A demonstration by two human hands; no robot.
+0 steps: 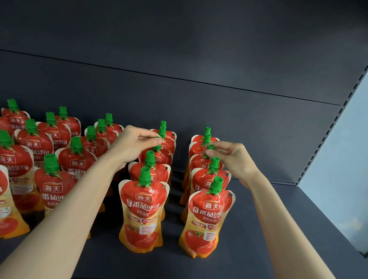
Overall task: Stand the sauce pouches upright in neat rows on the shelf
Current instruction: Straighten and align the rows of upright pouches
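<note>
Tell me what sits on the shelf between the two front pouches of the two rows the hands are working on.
Nothing: in the head view, bare dark shelf separates the left front pouch from the right front pouch.

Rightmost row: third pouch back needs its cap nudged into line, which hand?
Right. The right hand already pinches that pouch's green cap in the rightmost row. The left hand is pinching a cap in the neighbouring row and would likely have to cross over.
</note>
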